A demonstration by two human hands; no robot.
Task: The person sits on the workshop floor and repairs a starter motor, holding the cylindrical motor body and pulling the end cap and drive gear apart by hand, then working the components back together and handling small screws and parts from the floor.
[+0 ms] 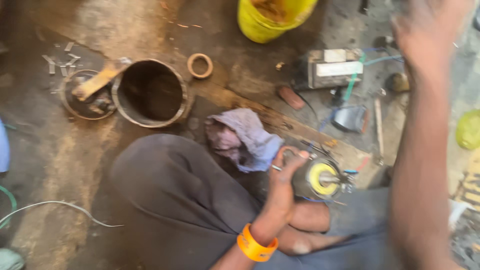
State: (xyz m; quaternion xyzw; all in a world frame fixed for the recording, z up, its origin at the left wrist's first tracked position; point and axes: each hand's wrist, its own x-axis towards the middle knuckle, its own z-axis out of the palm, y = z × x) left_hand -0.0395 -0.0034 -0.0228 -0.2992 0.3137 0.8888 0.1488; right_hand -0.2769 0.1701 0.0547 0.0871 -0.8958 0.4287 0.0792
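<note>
An orange wristband (256, 246) circles the left wrist, a ring sits on one finger, and dark grey trousers (175, 200) cover the legs.

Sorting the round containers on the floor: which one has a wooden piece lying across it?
The smaller shallow tin, leftmost; the big cylinder beside it is empty, and the yellow bucket stands farther off.

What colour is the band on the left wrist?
Orange. The band shows best in the head view, below the left hand holding the round motor part.

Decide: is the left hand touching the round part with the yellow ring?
Touching: the head view shows the left hand wrapped against the round part.
</note>
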